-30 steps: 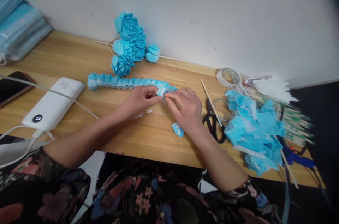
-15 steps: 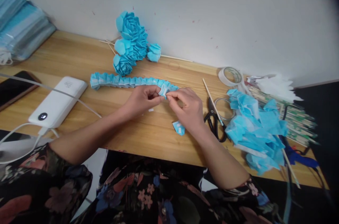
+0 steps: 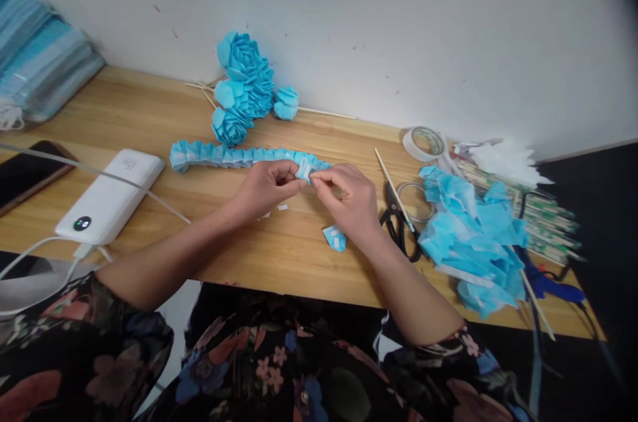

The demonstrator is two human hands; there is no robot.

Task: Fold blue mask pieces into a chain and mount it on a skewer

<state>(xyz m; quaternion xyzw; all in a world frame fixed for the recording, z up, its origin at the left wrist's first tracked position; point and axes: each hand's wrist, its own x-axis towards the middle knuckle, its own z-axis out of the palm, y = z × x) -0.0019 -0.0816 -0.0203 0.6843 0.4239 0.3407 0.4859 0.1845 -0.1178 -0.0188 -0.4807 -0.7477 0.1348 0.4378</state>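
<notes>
Between my hands is a small blue folded piece [image 3: 304, 168] with a white patch on it. My left hand [image 3: 272, 187] pinches its left side between thumb and fingers. My right hand [image 3: 347, 195] is closed at its right edge, thumb and forefinger pressed together. Just behind my hands lies a long row of pleated blue pieces [image 3: 232, 155], its right end partly hidden by my fingers. Another blue folded piece [image 3: 334, 238] with a white patch rests on the table below my right hand.
Blue flowers [image 3: 242, 86] on sticks lie at the back of the wooden table [image 3: 279, 256]. On the right are scissors [image 3: 396, 219], tape [image 3: 423, 144], crumpled blue pieces [image 3: 471, 236] and a blue tool [image 3: 558, 288]. A power bank [image 3: 112, 193], phone [image 3: 32, 173] and bagged masks [image 3: 44, 53] are left.
The camera view has shifted slightly. My hands keep hold of the small blue piece in nearly the same place, and it looks turned a little.
</notes>
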